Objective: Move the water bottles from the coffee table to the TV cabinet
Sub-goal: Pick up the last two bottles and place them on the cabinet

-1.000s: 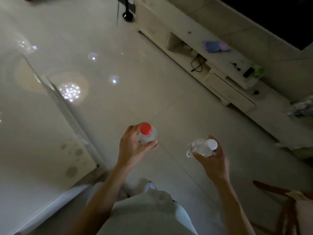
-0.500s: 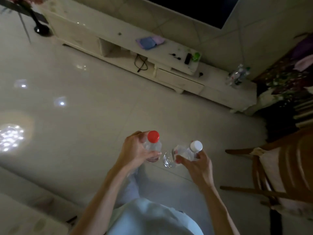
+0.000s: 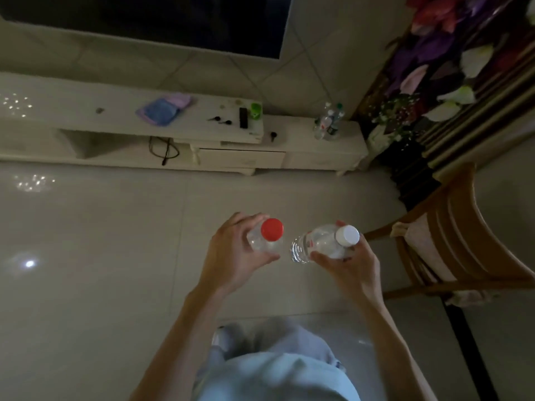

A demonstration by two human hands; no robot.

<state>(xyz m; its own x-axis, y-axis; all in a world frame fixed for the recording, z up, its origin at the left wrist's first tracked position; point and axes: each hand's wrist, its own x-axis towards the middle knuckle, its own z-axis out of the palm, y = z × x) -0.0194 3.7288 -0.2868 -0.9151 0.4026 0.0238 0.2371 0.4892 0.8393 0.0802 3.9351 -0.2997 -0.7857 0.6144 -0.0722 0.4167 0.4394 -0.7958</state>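
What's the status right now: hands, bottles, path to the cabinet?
Left hand gripping red-capped bottle; right hand gripping white-capped bottle. TV cabinet ahead, several bottles already on it. Open floor between; wooden chair off right.

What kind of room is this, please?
Probably a home living room: a dark flat television screen on the tiled wall, a long low white TV cabinet beneath it, and a brown wooden chair.

Both hands — left [image 3: 231,253], right [image 3: 351,269] — raised ahead, fingers curled closed, nearly touching.
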